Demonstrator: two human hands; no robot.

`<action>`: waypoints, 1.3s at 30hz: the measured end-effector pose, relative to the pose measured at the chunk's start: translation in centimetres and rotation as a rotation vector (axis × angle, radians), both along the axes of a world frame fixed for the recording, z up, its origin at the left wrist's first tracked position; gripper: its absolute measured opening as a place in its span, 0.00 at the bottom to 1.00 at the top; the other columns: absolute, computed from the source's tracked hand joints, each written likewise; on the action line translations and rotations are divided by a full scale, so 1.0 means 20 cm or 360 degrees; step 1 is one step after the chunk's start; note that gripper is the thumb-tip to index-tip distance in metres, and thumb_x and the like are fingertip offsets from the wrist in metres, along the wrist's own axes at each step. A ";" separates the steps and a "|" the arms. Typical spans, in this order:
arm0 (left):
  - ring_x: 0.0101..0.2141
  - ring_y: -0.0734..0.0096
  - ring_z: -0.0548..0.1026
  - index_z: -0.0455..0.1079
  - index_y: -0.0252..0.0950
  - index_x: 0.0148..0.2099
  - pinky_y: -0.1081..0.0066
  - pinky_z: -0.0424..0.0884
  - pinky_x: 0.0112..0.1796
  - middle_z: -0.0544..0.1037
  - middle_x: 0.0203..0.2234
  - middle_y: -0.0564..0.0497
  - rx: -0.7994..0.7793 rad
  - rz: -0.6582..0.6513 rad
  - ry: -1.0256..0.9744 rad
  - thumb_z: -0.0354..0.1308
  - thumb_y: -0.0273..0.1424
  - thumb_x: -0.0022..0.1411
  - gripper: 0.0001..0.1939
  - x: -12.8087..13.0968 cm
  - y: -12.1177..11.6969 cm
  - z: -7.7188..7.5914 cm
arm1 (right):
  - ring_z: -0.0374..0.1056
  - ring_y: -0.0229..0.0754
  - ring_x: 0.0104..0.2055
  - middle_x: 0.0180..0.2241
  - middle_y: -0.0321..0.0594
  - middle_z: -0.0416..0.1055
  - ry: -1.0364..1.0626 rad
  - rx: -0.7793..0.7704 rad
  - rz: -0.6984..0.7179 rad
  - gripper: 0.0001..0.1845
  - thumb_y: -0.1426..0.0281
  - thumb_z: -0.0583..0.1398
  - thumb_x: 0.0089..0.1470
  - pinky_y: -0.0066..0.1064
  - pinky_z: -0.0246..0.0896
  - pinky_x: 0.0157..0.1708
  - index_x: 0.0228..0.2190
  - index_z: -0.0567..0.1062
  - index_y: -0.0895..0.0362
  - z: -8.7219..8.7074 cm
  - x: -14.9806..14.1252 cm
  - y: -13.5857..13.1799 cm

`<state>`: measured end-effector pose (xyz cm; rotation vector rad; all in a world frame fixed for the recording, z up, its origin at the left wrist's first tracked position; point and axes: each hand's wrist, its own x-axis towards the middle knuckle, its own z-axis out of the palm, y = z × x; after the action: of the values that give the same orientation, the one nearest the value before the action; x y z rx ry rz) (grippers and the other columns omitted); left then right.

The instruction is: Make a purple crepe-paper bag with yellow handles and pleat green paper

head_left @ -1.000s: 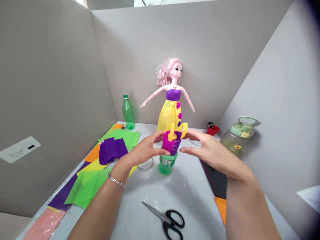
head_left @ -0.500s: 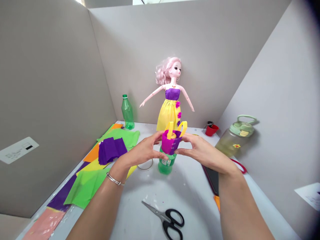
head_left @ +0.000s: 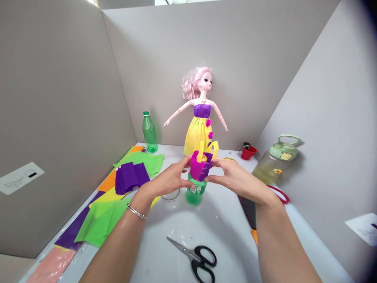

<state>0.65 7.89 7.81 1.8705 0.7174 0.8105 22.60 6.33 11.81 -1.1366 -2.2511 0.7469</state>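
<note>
While our left hand (head_left: 166, 181) and right hand (head_left: 238, 181) grip the magenta paper bag (head_left: 200, 168) | bag sits atop the green bottle (head_left: 195, 195) | doll (head_left: 198, 135) already dressed | crepe paper sheets (head_left: 98, 222) lie unused

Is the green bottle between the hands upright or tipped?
Upright: the green plastic bottle stands on the table, purple paper on top, between the left hand and right hand.
</note>
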 end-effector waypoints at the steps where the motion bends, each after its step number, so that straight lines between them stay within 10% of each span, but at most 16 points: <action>1: 0.58 0.53 0.67 0.55 0.47 0.65 0.49 0.58 0.60 0.66 0.61 0.44 -0.0008 0.0005 -0.0015 0.67 0.24 0.53 0.41 0.00 0.00 -0.01 | 0.68 0.51 0.52 0.50 0.38 0.75 -0.0002 -0.0007 -0.0003 0.18 0.70 0.61 0.54 0.41 0.61 0.52 0.47 0.77 0.49 0.00 0.00 0.00; 19: 0.53 0.52 0.72 0.60 0.41 0.62 0.57 0.69 0.49 0.72 0.55 0.41 -0.0313 -0.0072 -0.0381 0.69 0.26 0.51 0.38 0.00 0.11 -0.15 | 0.67 0.50 0.53 0.53 0.43 0.71 0.0611 -0.0574 0.0217 0.36 0.67 0.69 0.45 0.42 0.62 0.52 0.55 0.68 0.53 -0.42 -0.07 0.10; 26: 0.64 0.49 0.58 0.63 0.42 0.62 0.54 0.52 0.62 0.64 0.63 0.43 -0.0240 -0.0106 -0.0515 0.73 0.34 0.46 0.42 -0.05 0.10 -0.09 | 0.68 0.49 0.49 0.47 0.43 0.73 0.0995 -0.0721 0.0189 0.30 0.63 0.69 0.46 0.39 0.64 0.46 0.50 0.70 0.55 -0.45 -0.14 0.02; 39: 0.59 0.40 0.64 0.67 0.32 0.59 0.51 0.63 0.56 0.71 0.56 0.34 -0.0262 -0.0336 -0.0811 0.54 0.60 0.54 0.43 0.04 -0.04 -0.03 | 0.66 0.45 0.46 0.45 0.39 0.71 0.1095 -0.0776 0.0220 0.31 0.65 0.70 0.46 0.34 0.61 0.45 0.51 0.69 0.55 -0.44 -0.15 -0.16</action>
<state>1.52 7.10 7.30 1.4735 0.2526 1.0026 19.53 3.18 3.06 -0.7452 -1.6075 1.5312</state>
